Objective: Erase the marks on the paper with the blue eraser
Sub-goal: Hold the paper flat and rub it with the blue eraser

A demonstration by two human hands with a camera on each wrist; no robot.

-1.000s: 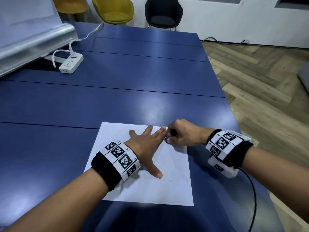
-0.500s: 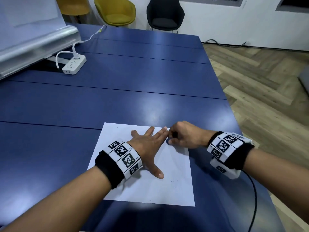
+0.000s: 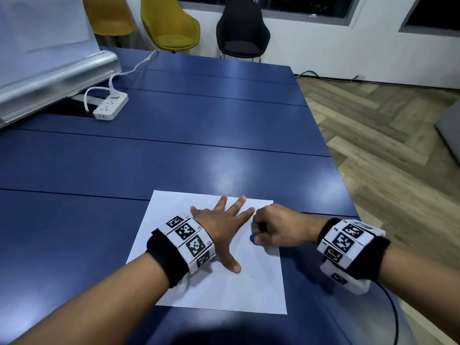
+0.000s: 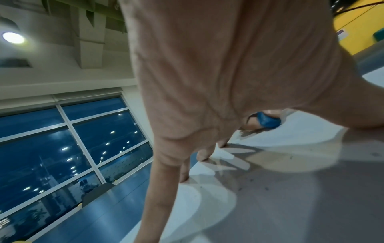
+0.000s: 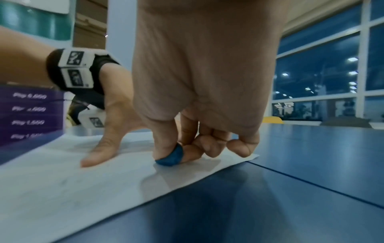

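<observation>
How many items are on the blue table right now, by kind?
White paper sheet: 1
Small blue eraser, in the right hand's grip: 1
White power strip: 1
Silver roll-up banner base: 1
Total: 4

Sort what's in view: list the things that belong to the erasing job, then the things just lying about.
In the job:
blue eraser, pinched in the right hand
paper, with faint marks
left hand, flat on the paper

Lying about:
white power strip and its cable
rolled screen
yellow chair
black chair
</observation>
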